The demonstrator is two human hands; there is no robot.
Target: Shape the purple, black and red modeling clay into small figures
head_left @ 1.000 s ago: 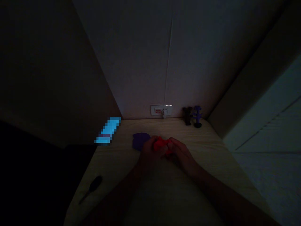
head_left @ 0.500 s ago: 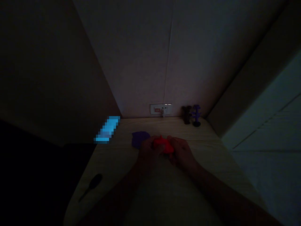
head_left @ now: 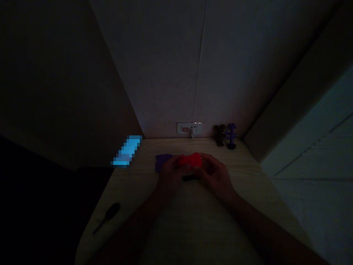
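A bright red, soft-looking piece [head_left: 193, 159] is held between my two hands over the middle of the table; I cannot make out its kind in the dim light. My left hand [head_left: 171, 175] grips its left end, fingers curled round it. On the other side my right hand [head_left: 216, 175] has its thumb in front and its fingers behind the red piece. Just below the fingers lies a small black bar-shaped thing [head_left: 189, 177]. A flat purple piece [head_left: 162, 162] rests on the table, partly covered by my left hand.
Two small figures, one brown [head_left: 220, 135] and one purple [head_left: 231, 136], stand at the back right. A dark thing with an oval head and thin handle [head_left: 111, 212] lies at left. A blurred bright blue screen [head_left: 128, 151] is at the table's [head_left: 248, 169] left edge; a wall socket [head_left: 189, 128] is behind.
My hands have turned and reshaped the red piece, which is now a little higher and wider. The right hand has opened around it, and the black thing below shows more clearly.
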